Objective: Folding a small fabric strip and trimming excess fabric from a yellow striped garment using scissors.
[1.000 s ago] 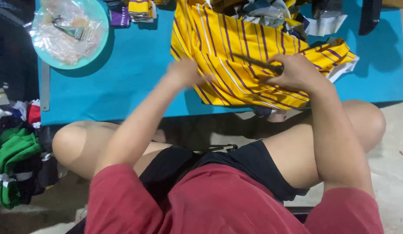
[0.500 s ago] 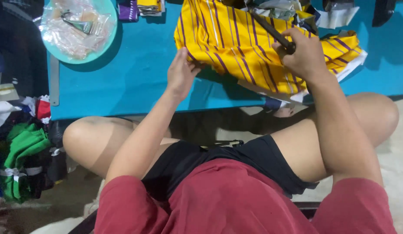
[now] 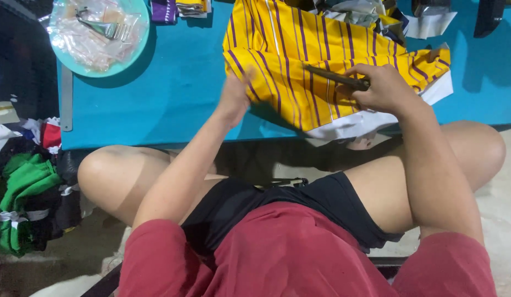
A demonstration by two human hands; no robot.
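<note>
the person sits cross-legged at a low blue table, bent over a piece of yellow cloth with purple stripes that lies on the table and hangs a little over its near edge. a white layer, perhaps paper or lining, shows under the cloth along that edge.

the right hand holds a pair of dark scissors, its fingers wrapped tight round the handle end, the blades pointing left across the cloth. i cannot tell whether the blades are open or closed. the left hand presses on the near left part of the cloth, its fingers close together and partly tucked against the fabric, seemingly pinning or gripping its edge; motion blur hides the exact grip.

the step in hand looks like cutting or trimming the striped cloth, with the left hand steadying it. the next move seems to call for keeping the cloth flat and taut under the left hand, clear of the blades, while the scissors follow their line.

off to the left a round pale green tray holds clear plastic bags and a metal clip, well apart from the hands. more fabric scraps lie past the cloth, and folded clothes are piled on the floor.
</note>
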